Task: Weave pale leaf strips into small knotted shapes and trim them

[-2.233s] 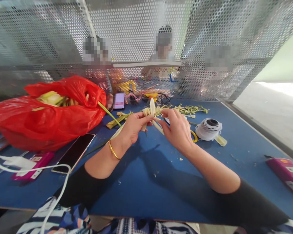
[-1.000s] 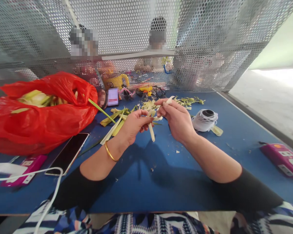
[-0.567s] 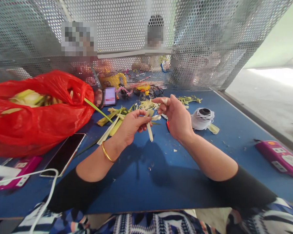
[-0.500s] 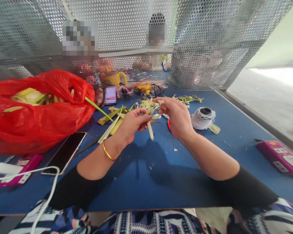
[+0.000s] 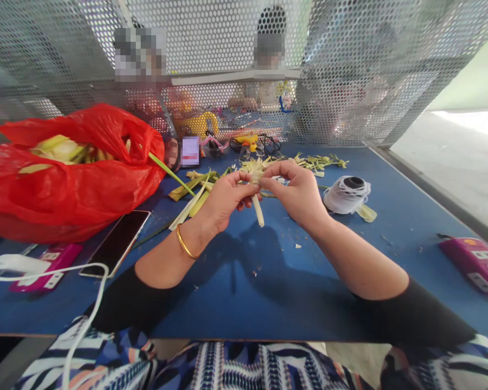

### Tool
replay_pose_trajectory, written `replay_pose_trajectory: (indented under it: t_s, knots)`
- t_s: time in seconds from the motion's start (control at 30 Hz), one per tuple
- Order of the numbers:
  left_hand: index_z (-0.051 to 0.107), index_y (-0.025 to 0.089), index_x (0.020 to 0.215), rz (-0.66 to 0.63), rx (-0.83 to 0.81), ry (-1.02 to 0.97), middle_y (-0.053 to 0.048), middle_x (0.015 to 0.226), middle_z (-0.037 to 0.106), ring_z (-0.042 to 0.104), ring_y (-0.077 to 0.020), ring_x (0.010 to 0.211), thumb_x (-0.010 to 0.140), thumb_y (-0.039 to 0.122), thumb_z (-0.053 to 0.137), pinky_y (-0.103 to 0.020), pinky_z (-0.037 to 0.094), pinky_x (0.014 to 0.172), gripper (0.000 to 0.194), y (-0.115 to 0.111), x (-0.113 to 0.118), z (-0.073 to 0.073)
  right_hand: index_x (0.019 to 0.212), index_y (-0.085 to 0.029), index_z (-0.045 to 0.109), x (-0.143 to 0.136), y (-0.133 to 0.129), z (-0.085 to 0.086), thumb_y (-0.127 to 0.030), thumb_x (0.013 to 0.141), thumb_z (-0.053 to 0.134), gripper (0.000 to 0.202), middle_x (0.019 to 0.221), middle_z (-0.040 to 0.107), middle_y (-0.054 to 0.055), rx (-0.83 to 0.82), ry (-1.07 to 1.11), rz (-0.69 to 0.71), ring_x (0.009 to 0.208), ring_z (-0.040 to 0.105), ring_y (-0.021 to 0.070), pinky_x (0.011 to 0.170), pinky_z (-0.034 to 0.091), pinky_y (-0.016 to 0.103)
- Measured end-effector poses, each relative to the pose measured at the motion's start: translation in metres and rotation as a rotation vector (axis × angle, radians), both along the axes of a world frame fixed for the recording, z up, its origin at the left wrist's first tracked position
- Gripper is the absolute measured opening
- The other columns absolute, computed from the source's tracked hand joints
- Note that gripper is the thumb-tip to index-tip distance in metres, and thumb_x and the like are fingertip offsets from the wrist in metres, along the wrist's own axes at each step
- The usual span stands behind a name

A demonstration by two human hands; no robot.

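Far L: purple box [image 5: 57, 265] on blue table [image 5: 228, 298], white plug [image 5: 22, 264] + cable [image 5: 101, 295] across it; big red plastic bag [image 5: 85, 189] just behind, w/ pale-green leaf pieces [image 5: 61, 149] in its mouth. Next, dark-screen phone [image 5: 116, 244] lies flat nr bag's front; green stem [image 5: 171, 173] sticks out of bag, sloping down to the R. Farther back, lit phone [image 5: 190, 150] stands nr mesh panel [image 5: 219, 49]. Cut leaf strips [image 5: 193, 200] lie loose behind L forearm. L hand [image 5: 228, 200], gold bangle [image 5: 183, 245] on wrist, pinches pale leaf piece [image 5: 258, 212] in ctr above table, 1 strip end hanging below fingers. R hand [image 5: 299, 192] meets it, thumb + index narrow on same piece; exact finger contact partly hidden. Leaf scraps [image 5: 250, 165] behind hands. Then white thread spool [image 5: 344, 199], upright, 1 leaf bit [image 5: 366, 213] beside it. Far R: 2nd purple box [image 5: 474, 265], angled.
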State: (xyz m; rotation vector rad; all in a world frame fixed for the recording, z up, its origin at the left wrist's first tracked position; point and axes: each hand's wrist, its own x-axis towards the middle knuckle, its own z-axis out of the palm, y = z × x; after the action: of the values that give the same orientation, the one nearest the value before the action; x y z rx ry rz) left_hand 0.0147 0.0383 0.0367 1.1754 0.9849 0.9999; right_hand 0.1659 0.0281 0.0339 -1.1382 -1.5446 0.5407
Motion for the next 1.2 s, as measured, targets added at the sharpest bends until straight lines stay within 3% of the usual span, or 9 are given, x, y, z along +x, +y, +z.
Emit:
replay_pose_trajectory:
  t_s: [0.17, 0.33, 0.53, 0.83, 1.03, 1.2]
  knots:
    - [0.054, 0.019, 0.076, -0.028, 0.008, 0.016, 0.002, 0.058, 0.064, 0.048, -0.0067, 0.045, 0.069, 0.020, 0.072, -0.020, 0.029, 0.045, 0.019, -0.002, 0.001, 0.002, 0.069, -0.018, 0.060, 0.002, 0.006, -0.004, -0.026, 0.070, 0.069, 0.012, 0.067, 0.063, -0.001, -0.209, 0.209, 0.168, 0.063, 0.057, 0.0125, 0.064, 0.047, 0.029]
    - [0.053, 0.019, 0.076, -0.037, -0.006, 0.011, 0.002, 0.059, 0.065, 0.047, -0.0063, 0.045, 0.069, 0.020, 0.071, -0.020, 0.028, 0.045, 0.020, -0.002, 0.001, 0.002, 0.070, -0.019, 0.055, 0.001, 0.007, -0.005, -0.025, 0.068, 0.068, 0.014, 0.063, 0.061, -0.003, -0.189, 0.199, 0.130, 0.058, 0.057, 0.0107, 0.059, 0.045, 0.027]
    - [0.051, 0.020, 0.075, -0.028, 0.005, -0.008, 0.003, 0.057, 0.064, 0.046, -0.0062, 0.043, 0.067, 0.020, 0.072, -0.020, 0.028, 0.044, 0.022, 0.000, 0.002, -0.002, 0.092, -0.021, 0.051, -0.001, 0.005, -0.003, -0.018, 0.067, 0.064, 0.028, 0.062, 0.063, -0.007, -0.157, 0.168, 0.073, 0.054, 0.057, 0.0104, 0.057, 0.043, 0.026]
    - [0.055, 0.019, 0.075, -0.031, 0.157, 0.103, 0.003, 0.056, 0.064, 0.049, -0.0067, 0.044, 0.071, 0.016, 0.072, -0.020, 0.035, 0.047, 0.017, -0.006, 0.005, -0.003, 0.083, -0.022, 0.052, -0.006, 0.003, -0.007, -0.011, 0.066, 0.054, 0.020, 0.064, 0.058, -0.006, -0.143, 0.064, -0.009, 0.055, 0.055, 0.0116, 0.057, 0.044, 0.027]
    - [0.055, 0.018, 0.080, 0.036, 0.127, 0.101, 0.005, 0.053, 0.063, 0.049, -0.0066, 0.042, 0.073, 0.009, 0.069, -0.019, 0.038, 0.048, 0.019, -0.007, 0.008, -0.004, 0.073, -0.023, 0.048, -0.010, -0.001, -0.007, -0.011, 0.068, 0.054, 0.014, 0.059, 0.055, -0.007, -0.116, 0.084, -0.034, 0.053, 0.053, 0.0105, 0.055, 0.041, 0.026]
    - [0.059, 0.016, 0.076, 0.037, 0.107, 0.103, 0.003, 0.056, 0.066, 0.049, -0.0056, 0.041, 0.073, 0.015, 0.073, -0.019, 0.036, 0.045, 0.014, -0.005, 0.008, -0.005, 0.072, -0.022, 0.050, -0.008, 0.000, -0.007, -0.014, 0.070, 0.058, 0.012, 0.061, 0.057, -0.006, -0.102, 0.014, -0.069, 0.057, 0.054, 0.0111, 0.059, 0.041, 0.026]
